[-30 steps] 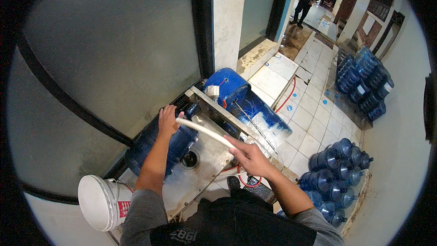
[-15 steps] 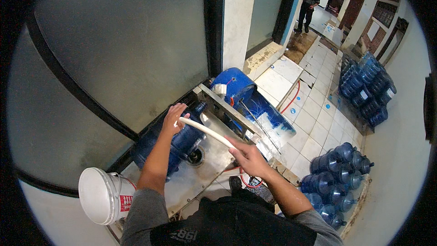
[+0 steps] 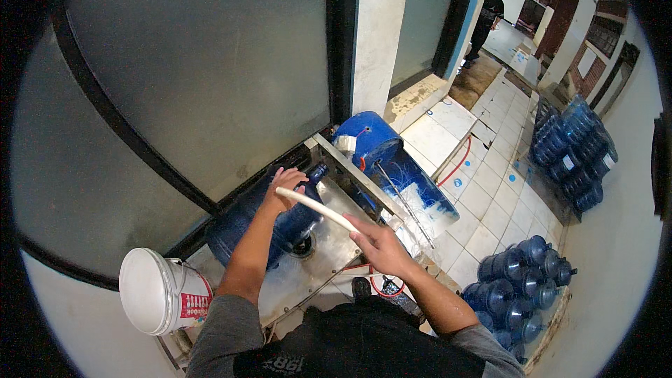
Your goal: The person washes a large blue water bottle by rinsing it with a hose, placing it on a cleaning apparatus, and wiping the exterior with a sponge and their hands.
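Note:
A large blue water jug (image 3: 225, 241) lies on its side on the metal counter (image 3: 329, 248), its neck pointing up and to the right. Over its upper side my left hand (image 3: 285, 185) rests with fingers stretched out, gripping nothing. A white hose (image 3: 316, 207) is held in my right hand (image 3: 381, 246), fingers wrapped round it. The hose's free end reaches up to my left hand, in front of the jug. Part of the jug is hidden behind my left forearm.
A white bucket (image 3: 143, 290) stands at the left. Beyond the metal rail (image 3: 357, 171) sits a cut blue drum (image 3: 371, 133). Several blue jugs (image 3: 514, 283) stand at the right, with more stacked jugs (image 3: 570, 147) behind. A person (image 3: 486, 21) stands far off by the doorway.
My left hand has shifted slightly along the jug toward its neck, fingers more spread. The hose stays in my right hand. The view has tilted a little, and the distant person has turned sideways.

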`<state>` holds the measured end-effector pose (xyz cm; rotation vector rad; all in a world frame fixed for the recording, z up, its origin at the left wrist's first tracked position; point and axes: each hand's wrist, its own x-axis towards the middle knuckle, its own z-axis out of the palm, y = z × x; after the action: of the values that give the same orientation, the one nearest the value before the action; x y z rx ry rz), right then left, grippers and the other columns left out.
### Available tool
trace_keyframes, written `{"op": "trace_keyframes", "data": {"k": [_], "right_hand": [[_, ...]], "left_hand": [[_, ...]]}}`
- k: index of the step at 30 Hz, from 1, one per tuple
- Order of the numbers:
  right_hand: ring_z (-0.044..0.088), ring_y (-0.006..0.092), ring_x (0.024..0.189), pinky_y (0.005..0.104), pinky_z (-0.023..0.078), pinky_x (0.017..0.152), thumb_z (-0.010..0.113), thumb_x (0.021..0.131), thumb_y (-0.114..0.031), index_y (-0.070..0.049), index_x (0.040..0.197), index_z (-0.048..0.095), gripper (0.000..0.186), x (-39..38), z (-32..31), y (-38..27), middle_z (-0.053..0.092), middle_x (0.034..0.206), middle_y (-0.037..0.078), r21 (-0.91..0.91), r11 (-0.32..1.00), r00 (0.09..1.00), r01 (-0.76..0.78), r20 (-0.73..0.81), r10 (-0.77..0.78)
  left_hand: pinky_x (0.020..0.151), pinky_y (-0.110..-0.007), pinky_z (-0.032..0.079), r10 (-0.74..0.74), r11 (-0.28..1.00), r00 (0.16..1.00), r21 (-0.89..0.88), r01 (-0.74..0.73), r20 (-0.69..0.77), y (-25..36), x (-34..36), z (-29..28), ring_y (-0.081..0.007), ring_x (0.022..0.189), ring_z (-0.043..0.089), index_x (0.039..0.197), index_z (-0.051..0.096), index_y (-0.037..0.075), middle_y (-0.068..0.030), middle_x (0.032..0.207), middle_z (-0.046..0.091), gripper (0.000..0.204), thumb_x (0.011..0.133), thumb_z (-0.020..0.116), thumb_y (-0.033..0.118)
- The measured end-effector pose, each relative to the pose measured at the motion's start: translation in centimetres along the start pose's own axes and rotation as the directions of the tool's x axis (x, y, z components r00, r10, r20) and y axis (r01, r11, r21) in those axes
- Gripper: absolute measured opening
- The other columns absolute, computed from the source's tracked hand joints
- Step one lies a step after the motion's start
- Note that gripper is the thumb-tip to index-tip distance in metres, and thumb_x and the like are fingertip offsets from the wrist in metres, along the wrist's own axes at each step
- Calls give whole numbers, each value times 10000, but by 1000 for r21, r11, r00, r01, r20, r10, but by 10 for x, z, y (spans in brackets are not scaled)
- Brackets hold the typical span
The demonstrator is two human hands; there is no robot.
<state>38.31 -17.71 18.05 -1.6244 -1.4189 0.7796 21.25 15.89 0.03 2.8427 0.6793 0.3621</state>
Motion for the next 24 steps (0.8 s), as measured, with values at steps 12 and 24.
{"op": "trace_keyframes", "data": {"k": [12, 24], "right_hand": [[736, 313, 858, 398, 542, 821, 569, 1045, -233, -161, 1489, 530, 451, 23, -19, 16, 712, 1065, 282, 41, 999, 984, -33, 176, 26], [535, 160, 644, 333, 479, 636, 568, 1045, -180, -90, 1470, 543, 435, 75, -39, 72, 605, 743, 146, 20, 1000, 998, 8, 54, -9]], "left_hand": [[1209, -553, 284, -465, 881, 870, 8, 473, -163, 35, -6, -9, -488, 1451, 358, 1501, 485, 203, -153, 1600, 401, 496, 1054, 465, 416], [1125, -456, 415, -738, 548, 549, 127, 827, -392, 14, -192, -54, -369, 1320, 560, 1353, 614, 16, -190, 1435, 590, 625, 980, 587, 517]]}}
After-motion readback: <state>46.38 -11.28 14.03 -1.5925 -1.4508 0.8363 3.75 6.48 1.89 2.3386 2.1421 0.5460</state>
